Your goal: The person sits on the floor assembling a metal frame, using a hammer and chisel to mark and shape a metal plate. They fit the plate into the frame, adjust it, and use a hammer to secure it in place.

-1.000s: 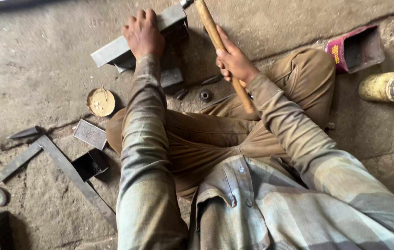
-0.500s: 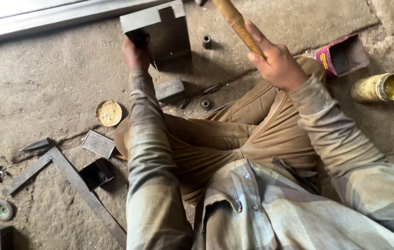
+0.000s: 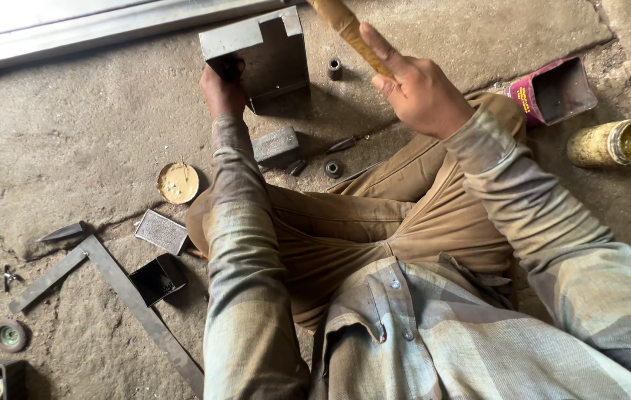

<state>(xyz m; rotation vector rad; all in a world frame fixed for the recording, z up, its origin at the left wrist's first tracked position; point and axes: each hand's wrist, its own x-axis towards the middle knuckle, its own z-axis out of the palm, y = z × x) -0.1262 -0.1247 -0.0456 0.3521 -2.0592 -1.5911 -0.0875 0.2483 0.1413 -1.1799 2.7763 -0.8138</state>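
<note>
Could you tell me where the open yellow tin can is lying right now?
In the head view, the open yellow tin can lies on its side on the concrete floor at the far right, just below the open pink metal box, beyond the person's right forearm.

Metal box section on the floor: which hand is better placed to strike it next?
Right. The right hand already grips the wooden handle, raised above the metal box section. The left hand is busy steadying that section at its near edge, so it likely should stay there.
</note>
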